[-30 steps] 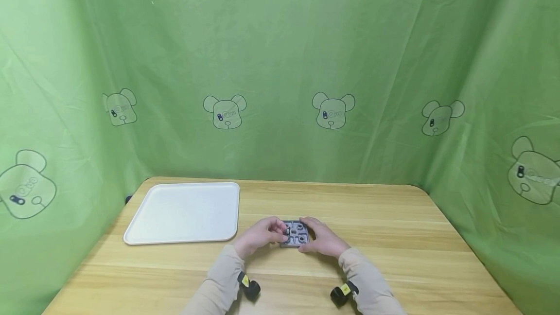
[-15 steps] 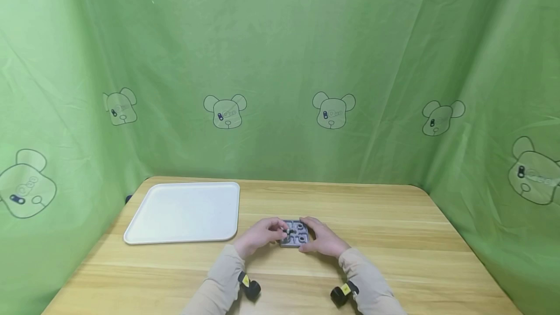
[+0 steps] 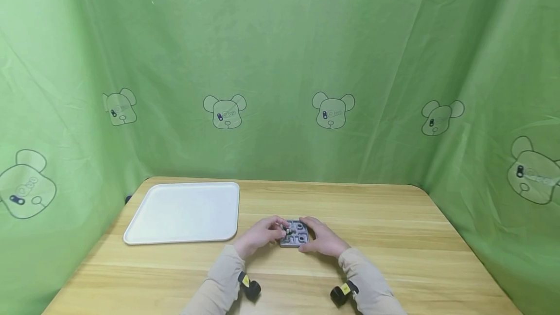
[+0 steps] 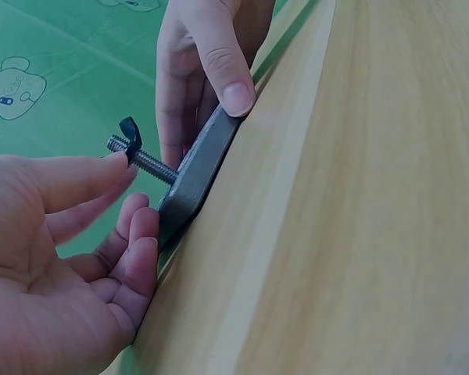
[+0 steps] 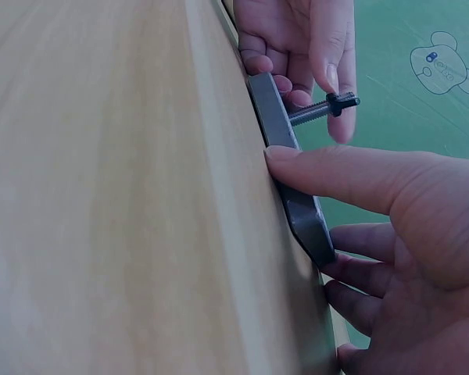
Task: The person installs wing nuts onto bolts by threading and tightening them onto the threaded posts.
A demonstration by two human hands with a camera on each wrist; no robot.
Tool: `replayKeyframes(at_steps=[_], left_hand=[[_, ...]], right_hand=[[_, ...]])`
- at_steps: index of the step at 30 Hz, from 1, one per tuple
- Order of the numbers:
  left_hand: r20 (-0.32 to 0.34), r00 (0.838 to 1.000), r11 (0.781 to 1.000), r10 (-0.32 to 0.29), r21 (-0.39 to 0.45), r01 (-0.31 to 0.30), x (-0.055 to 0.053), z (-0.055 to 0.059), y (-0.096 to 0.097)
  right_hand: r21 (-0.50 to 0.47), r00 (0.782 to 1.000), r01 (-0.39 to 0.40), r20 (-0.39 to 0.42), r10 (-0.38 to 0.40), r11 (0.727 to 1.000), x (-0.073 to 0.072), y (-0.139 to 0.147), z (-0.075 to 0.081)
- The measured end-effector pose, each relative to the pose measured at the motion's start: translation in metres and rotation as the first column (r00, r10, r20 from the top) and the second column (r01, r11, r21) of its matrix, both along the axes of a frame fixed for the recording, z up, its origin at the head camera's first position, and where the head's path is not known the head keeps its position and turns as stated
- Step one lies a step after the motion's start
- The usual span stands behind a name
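A square grey metal plate (image 3: pixel 294 240) with raised rings and recesses lies on the wooden table. From it rises a threaded bolt (image 4: pixel 158 167), with a dark wing nut (image 4: pixel 130 133) close to its free end. My left hand (image 3: pixel 261 235) pinches the wing nut between thumb and index finger, while its other fingers curl beside the plate's edge. On the opposite side, my right hand (image 3: pixel 324 238) grips the plate, thumb on the near edge and fingers at the far one. The right wrist view shows the wing nut (image 5: pixel 343 103) between the left fingertips.
A white rectangular tray (image 3: pixel 183 213) lies on the table's (image 3: pixel 372 218) left side. Green curtains (image 3: pixel 280 149) printed with bear heads hang around the back and sides. A small black camera sits on each wrist.
The left thumb and index finger have shifted slightly around the wing nut, drawing back a little to the left. The right hand and the plate stay in place.
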State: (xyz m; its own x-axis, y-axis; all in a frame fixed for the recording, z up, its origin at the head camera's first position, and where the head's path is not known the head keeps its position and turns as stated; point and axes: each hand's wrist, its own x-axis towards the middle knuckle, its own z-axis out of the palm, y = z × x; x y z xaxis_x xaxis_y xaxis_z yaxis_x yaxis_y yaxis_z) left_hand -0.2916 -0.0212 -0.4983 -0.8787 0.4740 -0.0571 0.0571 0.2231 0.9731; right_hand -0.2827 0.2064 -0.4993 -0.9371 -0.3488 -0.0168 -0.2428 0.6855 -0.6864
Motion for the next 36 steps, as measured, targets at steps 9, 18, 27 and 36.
replayKeyframes(at_steps=[9,18,27,36], left_hand=[[0.007,1.000,1.000,0.022,0.014,-0.022,0.0005,-0.0005,-0.0014],[0.016,1.000,1.000,-0.005,-0.006,0.005,0.0007,0.0009,-0.0015],[-0.002,1.000,1.000,-0.018,-0.015,0.018,-0.0003,0.0010,-0.0006],[0.001,1.000,0.999,-0.005,-0.035,0.005,0.0028,0.0040,-0.0008]], right_hand=[[-0.003,1.000,0.000,-0.001,0.000,1.000,-0.0008,-0.0006,-0.0018],[-0.003,1.000,0.003,0.010,-0.003,1.000,0.0007,-0.0003,0.0004],[0.008,1.000,0.006,0.008,-0.006,1.000,0.0009,-0.0006,0.0012],[0.004,1.000,-0.004,-0.003,0.004,1.000,0.0023,-0.0006,0.0032]])
